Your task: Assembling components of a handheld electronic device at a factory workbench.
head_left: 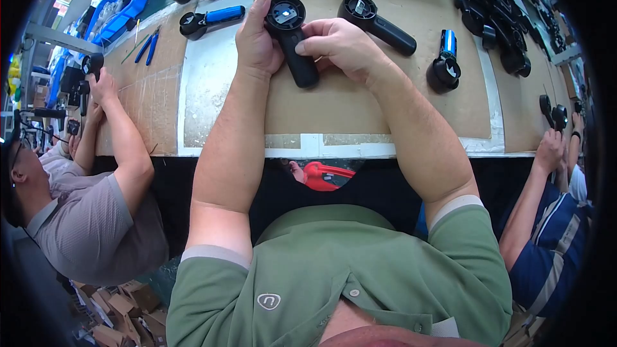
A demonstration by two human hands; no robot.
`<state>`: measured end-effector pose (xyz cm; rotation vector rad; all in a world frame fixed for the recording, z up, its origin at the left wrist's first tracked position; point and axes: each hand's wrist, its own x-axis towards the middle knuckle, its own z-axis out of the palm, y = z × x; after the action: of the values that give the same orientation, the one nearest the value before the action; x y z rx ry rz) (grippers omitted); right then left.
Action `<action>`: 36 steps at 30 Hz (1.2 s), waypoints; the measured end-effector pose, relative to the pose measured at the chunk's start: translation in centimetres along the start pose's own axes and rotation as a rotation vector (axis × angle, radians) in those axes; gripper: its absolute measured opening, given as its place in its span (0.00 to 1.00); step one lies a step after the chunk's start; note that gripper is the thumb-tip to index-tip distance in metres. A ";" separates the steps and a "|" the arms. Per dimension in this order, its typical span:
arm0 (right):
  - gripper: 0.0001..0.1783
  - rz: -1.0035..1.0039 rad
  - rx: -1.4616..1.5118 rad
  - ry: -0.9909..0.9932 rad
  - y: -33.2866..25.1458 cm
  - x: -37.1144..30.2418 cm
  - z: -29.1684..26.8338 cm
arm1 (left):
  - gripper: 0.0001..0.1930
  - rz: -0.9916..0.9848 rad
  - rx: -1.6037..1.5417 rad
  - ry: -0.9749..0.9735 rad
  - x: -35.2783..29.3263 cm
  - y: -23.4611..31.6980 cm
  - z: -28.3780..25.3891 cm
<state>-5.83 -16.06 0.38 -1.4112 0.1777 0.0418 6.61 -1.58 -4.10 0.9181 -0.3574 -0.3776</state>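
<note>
Nearest to us, past the table's near edge, a brown cardboard sheet (347, 114) covers the middle of the worktop. Over it the two hands hold a black handheld device (287, 36), its open round head pointing far and its handle slanting near and to the right. We judge the step in hand to be steadying and handling this piece with its open face up; the next move, we think, calls for a firm left hold, so that the right fingers can shift along the handle without tipping it.

The left hand (257, 45) is closed around the device's left side, thumb up alongside the head; its other fingers are mostly hidden behind. The right hand (344, 45) is narrow, its thumb laid on the handle and the index finger bent just beside the head. We cannot tell how its lower fingers sit.

Well to the right lies a unit with a black head and blue cell (445, 61); well to the left, blue-handled pliers (149, 47). A little farther, a second black device (378, 24) lies right of the hands, and another blue-and-black unit (212, 20) left. At the far right we see a heap of black parts (495, 19).
</note>
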 end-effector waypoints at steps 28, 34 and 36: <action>0.14 -0.131 -0.456 0.101 1.3 1.1 -0.5 | 0.16 0.006 0.124 0.201 -1.1 1.8 2.0; 0.14 -0.176 -0.519 0.074 1.6 1.3 -0.6 | 0.16 0.012 0.125 0.182 -1.1 1.6 2.3; 0.14 -0.182 -0.529 0.073 1.5 1.2 -0.6 | 0.16 0.015 0.122 0.182 -1.1 1.5 2.4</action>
<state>-4.88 -16.53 -1.40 -1.9529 0.0998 -0.1217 4.81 -1.85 -1.68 1.0596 -0.2215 -0.2575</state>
